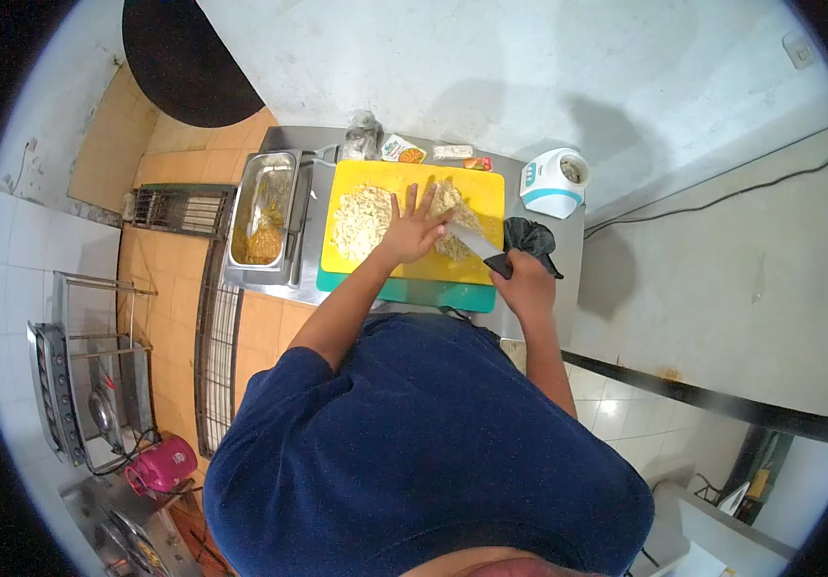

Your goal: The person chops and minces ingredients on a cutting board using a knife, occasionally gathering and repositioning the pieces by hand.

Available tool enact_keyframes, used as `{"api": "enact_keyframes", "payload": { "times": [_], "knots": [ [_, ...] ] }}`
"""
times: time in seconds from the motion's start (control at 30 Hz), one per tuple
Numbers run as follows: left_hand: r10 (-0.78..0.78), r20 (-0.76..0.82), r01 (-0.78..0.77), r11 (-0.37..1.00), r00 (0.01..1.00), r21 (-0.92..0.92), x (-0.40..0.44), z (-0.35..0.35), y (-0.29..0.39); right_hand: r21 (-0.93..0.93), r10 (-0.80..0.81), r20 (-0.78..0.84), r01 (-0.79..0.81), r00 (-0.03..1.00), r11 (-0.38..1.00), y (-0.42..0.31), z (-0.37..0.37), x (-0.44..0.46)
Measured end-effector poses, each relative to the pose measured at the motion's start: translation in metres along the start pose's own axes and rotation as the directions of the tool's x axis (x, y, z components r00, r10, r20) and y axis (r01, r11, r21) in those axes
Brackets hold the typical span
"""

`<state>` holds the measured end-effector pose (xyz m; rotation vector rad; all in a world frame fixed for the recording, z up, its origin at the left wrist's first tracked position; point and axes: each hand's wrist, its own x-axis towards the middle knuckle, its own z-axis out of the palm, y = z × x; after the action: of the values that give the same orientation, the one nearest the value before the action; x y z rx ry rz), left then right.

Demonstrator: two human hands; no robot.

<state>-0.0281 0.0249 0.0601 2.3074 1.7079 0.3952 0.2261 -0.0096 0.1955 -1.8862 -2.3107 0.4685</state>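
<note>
My right hand (526,285) is wrapped round the dark handle of a kitchen knife (473,240), whose blade points left over the yellow cutting board (416,268). Fingers spread, my left hand (414,234) is over the middle of the board near the knife's tip; whether it touches the blade I cannot tell. Left of this hand lies a pile of pale chopped food (361,219). A second, finer-looking chopped pile (454,207) sits under and around the blade, partly hidden by my left hand and the knife. Beneath the yellow board shows a green board (404,291).
A metal pan (267,178) with brownish food stands left on the steel table. Behind the boards are a plastic bag (363,135) and small packets (402,150). A white-and-blue appliance (553,185) and a black plastic bag (531,240) sit right. A pink gas cylinder (164,464) stands lower left.
</note>
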Motion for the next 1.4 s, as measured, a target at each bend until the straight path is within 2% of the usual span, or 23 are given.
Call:
{"api": "enact_keyframes", "payload": {
  "times": [0.07,0.17,0.27,0.33,0.37,0.4,0.47,0.53,0.63,0.67,0.8,0.93,1.13,1.23,1.3,1.4],
  "knots": [
    [-0.07,0.06,0.067,0.996,0.996,0.054,-0.002,-0.006,-0.001,0.03,0.0,-0.001,0.0,1.0,1.0,0.006,-0.002,-0.003],
    [-0.067,-0.005,0.067,0.996,0.998,-0.061,-0.002,0.007,-0.011,0.09,0.076,0.032,-0.079,0.997,0.993,0.008,-0.008,-0.001],
    [-0.256,-0.093,0.171,0.835,0.962,-0.523,0.007,0.024,-0.008,0.189,0.098,0.056,-0.106,0.994,0.976,0.01,-0.004,0.002],
    [-0.343,-0.066,0.102,0.448,0.937,-0.888,0.013,0.014,0.008,0.248,0.087,0.05,-0.097,0.995,0.964,0.013,0.009,0.007],
    [-0.378,-0.032,0.047,0.197,0.925,-0.979,0.012,0.007,0.015,0.268,0.085,0.046,-0.095,0.995,0.959,0.015,0.02,0.009],
    [-0.372,-0.012,0.043,0.14,0.928,-0.989,0.011,0.009,0.016,0.286,0.084,0.041,-0.093,0.996,0.954,0.015,0.027,0.009],
    [-0.357,0.159,0.064,-0.262,0.921,-0.963,0.008,0.009,0.014,0.243,0.129,0.055,-0.139,0.99,0.96,0.011,0.036,0.008],
    [-0.275,0.203,0.028,-0.529,0.94,-0.848,0.002,0.003,0.015,0.237,0.137,0.047,-0.144,0.989,0.961,0.006,0.043,0.006],
    [-0.299,0.375,0.046,-0.725,0.878,-0.687,-0.001,-0.002,0.019,0.278,0.103,0.02,-0.104,0.994,0.955,0.003,0.05,0.002],
    [-0.265,0.378,0.037,-0.776,0.887,-0.63,-0.002,-0.003,0.02,0.29,0.084,0.026,-0.087,0.996,0.953,0.002,0.053,0.002],
    [-0.117,0.315,0.026,-0.909,0.942,-0.417,-0.008,-0.014,0.028,0.275,0.013,0.036,-0.022,0.999,0.961,0.004,0.064,0.0],
    [-0.038,0.221,0.034,-0.95,0.975,-0.312,-0.013,-0.014,0.032,0.26,-0.034,0.034,0.024,0.999,0.965,0.01,0.072,0.005],
    [-0.047,0.338,0.062,-0.95,0.94,-0.305,-0.016,-0.018,0.034,0.256,0.005,-0.039,0.006,0.999,0.967,0.021,0.089,0.017],
    [0.007,0.279,0.102,-0.939,0.96,-0.329,-0.02,-0.017,0.028,0.269,0.043,-0.025,-0.034,0.999,0.963,0.026,0.087,0.025],
    [0.0,0.264,0.092,-0.937,0.964,-0.336,-0.022,-0.018,0.026,0.253,0.028,-0.065,-0.01,0.998,0.967,0.033,0.09,0.029],
    [-0.026,0.257,0.067,-0.936,0.966,-0.346,-0.023,-0.021,0.022,0.291,0.034,-0.038,-0.021,0.999,0.956,0.032,0.079,0.028]
  ]
}}
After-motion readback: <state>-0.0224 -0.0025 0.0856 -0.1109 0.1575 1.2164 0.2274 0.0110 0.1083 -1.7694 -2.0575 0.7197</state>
